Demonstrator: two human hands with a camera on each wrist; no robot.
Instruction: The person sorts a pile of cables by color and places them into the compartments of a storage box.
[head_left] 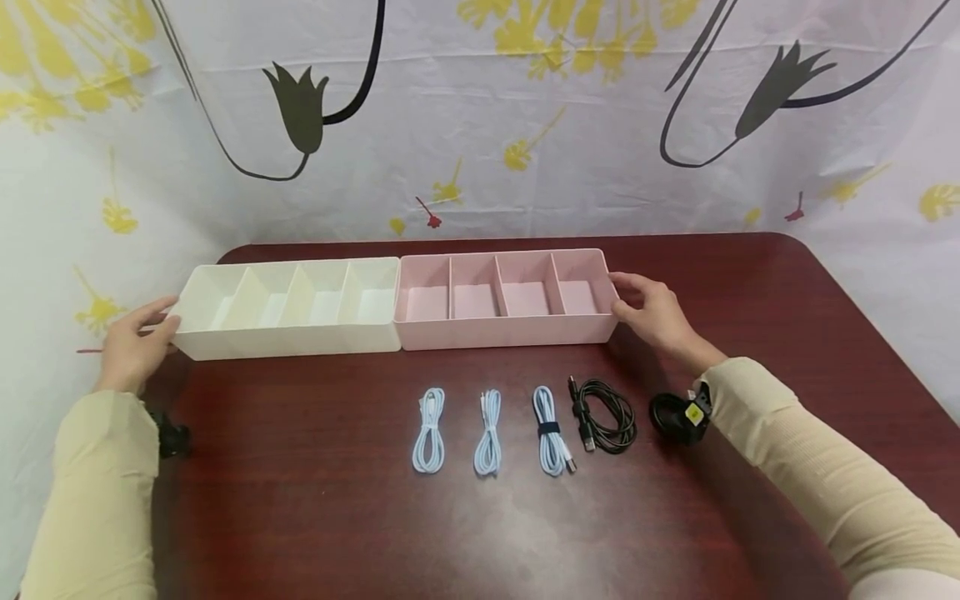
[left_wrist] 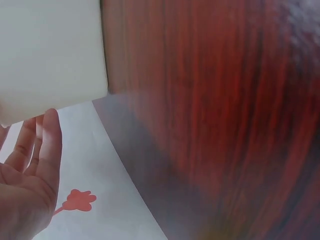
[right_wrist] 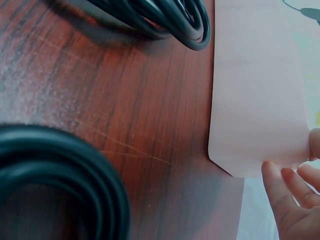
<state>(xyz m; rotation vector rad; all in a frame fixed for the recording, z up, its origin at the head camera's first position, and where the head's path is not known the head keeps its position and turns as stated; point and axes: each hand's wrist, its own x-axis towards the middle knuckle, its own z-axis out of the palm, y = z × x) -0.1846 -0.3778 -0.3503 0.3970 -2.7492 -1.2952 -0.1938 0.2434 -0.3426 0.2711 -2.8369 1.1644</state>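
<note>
A white four-compartment storage box (head_left: 292, 343) and a pink one (head_left: 510, 332) stand end to end in a row across the table. My left hand (head_left: 133, 343) touches the white box's outer left end; in the left wrist view its fairly straight fingers (left_wrist: 50, 140) reach the box's end wall. At the opposite end, my right hand (head_left: 660, 315) has thumb and fingertips against the pink box's outer right wall. The right wrist view shows extended fingers (right_wrist: 275, 187) at that end. All visible compartments hold nothing.
Before the pink box lie two pale blue cables (head_left: 429, 417) (head_left: 490, 421), a third pale blue cable (head_left: 545, 408) with a black strap, and a coiled black cable (head_left: 628, 421). A patterned cloth (head_left: 525, 200) hangs behind the dark red table (head_left: 337, 517). Black gear (head_left: 678, 417) sits at my right wrist.
</note>
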